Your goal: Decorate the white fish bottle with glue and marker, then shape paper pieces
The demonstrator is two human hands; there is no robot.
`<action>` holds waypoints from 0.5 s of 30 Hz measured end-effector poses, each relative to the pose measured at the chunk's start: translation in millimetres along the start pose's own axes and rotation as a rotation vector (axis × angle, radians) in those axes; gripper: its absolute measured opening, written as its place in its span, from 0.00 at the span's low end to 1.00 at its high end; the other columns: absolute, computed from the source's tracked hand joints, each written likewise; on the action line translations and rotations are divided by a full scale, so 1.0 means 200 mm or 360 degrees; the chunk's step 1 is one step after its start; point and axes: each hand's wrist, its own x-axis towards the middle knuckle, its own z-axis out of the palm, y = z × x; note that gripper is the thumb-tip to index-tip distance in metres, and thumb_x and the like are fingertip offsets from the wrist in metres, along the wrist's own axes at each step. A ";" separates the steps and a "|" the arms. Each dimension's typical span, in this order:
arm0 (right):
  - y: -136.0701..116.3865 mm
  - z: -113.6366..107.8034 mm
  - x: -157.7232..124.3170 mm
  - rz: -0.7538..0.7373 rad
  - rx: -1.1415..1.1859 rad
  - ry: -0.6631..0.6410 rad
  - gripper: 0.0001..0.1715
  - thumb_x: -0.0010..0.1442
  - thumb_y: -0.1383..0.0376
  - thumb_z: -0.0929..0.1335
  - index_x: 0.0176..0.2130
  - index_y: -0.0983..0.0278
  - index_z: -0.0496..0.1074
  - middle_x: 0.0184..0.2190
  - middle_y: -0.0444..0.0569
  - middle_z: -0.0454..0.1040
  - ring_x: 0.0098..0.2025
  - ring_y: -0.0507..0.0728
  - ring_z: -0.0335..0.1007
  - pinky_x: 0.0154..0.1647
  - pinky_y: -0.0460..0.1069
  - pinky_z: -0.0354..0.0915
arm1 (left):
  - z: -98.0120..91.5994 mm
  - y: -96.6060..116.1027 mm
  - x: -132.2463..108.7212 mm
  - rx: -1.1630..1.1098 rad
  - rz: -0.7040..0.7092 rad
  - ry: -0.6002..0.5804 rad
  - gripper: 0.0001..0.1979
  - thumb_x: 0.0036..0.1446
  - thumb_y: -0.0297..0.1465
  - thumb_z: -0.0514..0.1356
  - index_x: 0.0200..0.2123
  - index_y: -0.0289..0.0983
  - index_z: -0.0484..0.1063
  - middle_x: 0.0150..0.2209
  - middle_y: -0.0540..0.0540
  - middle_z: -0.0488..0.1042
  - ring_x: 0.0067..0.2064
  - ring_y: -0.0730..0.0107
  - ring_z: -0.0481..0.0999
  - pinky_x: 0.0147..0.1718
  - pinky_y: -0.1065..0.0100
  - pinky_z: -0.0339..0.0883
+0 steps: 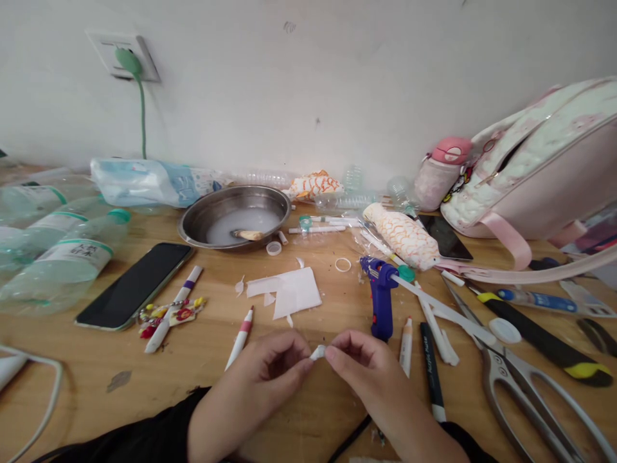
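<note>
My left hand (263, 379) and my right hand (369, 373) meet low in the middle of the wooden table (202, 360). Both pinch a small white scrap (318, 352) between thumb and fingertips. Just beyond them lie white paper pieces (292, 292) and a white marker with a pink band (240, 336). A blue glue gun (380, 292) stands right of the paper, close to my right hand.
A black phone (135, 283), a purple-banded marker (174, 308) and a charm lie left. Plastic bottles (53, 257) crowd the far left. A steel bowl (236, 215) sits behind. Large scissors (525, 379), pens, a fish-painted bottle (400, 235) and a pink backpack (540, 161) fill the right.
</note>
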 end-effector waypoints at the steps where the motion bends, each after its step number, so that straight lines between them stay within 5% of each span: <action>1: 0.00 0.00 0.00 0.0015 0.0009 -0.0015 0.12 0.49 0.57 0.65 0.26 0.64 0.65 0.19 0.38 0.57 0.21 0.48 0.49 0.20 0.44 0.47 | 0.00 0.00 0.00 0.0024 0.0019 0.0008 0.11 0.52 0.38 0.51 0.24 0.38 0.62 0.22 0.53 0.59 0.26 0.71 0.59 0.26 0.69 0.55; 7: 0.00 0.01 0.00 0.0094 0.0052 -0.0033 0.12 0.49 0.57 0.65 0.25 0.64 0.63 0.18 0.37 0.56 0.18 0.46 0.46 0.17 0.44 0.42 | 0.00 0.00 0.00 0.0018 0.0107 0.0114 0.08 0.53 0.36 0.53 0.25 0.38 0.63 0.23 0.53 0.61 0.27 0.71 0.62 0.26 0.69 0.59; 11: -0.01 0.01 0.00 0.0099 0.0132 -0.0036 0.13 0.50 0.58 0.66 0.24 0.64 0.63 0.18 0.37 0.57 0.17 0.45 0.45 0.16 0.44 0.41 | 0.00 0.00 0.01 -0.0128 0.0191 0.0330 0.08 0.50 0.34 0.58 0.35 0.40 0.65 0.26 0.53 0.65 0.27 0.72 0.66 0.27 0.70 0.63; 15: -0.01 0.01 -0.01 0.0223 0.0260 -0.0082 0.13 0.48 0.58 0.67 0.23 0.64 0.62 0.16 0.36 0.58 0.15 0.44 0.43 0.15 0.44 0.38 | -0.01 -0.02 0.00 0.0095 0.0344 0.0325 0.06 0.51 0.32 0.59 0.34 0.41 0.70 0.28 0.51 0.71 0.27 0.71 0.68 0.28 0.70 0.64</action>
